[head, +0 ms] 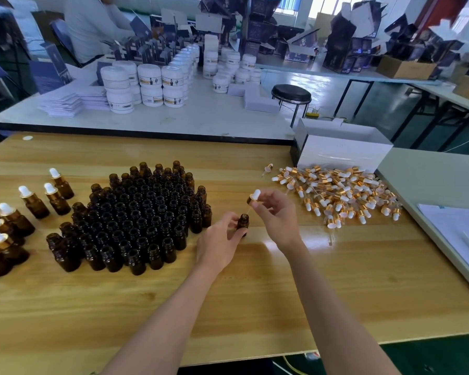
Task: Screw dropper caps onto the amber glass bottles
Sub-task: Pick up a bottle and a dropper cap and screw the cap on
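My left hand grips one open amber bottle upright on the wooden table. My right hand pinches a dropper cap with a white bulb and gold collar just above it; the glass tube points down into the bottle's mouth. A dense cluster of open amber bottles stands to the left. Several capped bottles stand at the far left. A pile of loose dropper caps lies to the right.
A white box stands behind the cap pile. One stray cap lies apart from the pile. White jars fill the table behind, where a person in white sits. A black stool stands beyond. Papers lie at right.
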